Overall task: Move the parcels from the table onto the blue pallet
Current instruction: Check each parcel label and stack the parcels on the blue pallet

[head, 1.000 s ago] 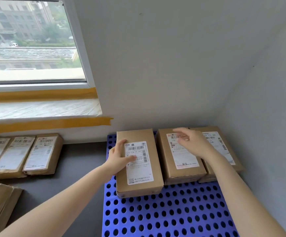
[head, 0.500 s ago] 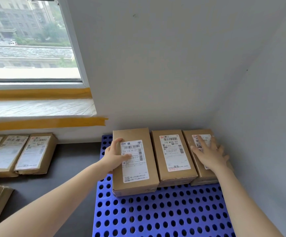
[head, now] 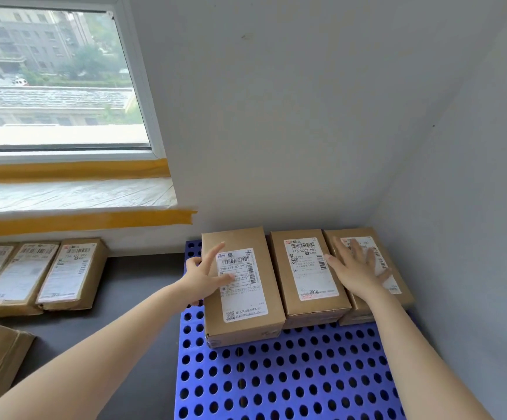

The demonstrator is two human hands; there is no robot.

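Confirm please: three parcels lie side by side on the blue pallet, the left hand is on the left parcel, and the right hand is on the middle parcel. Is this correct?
Not fully. In the head view the right hand lies flat on the right parcel, nearest the wall, not on the middle parcel. The rest holds: three parcels lie side by side on the blue pallet, and the left hand is on the left parcel.

You are looking at a window [head: 49,77] showing grey buildings and trees outside. Yellow tape [head: 73,221] is running along the plastic-covered sill [head: 70,195]. Two plain grey walls [head: 291,116] are meeting in a corner on your right.
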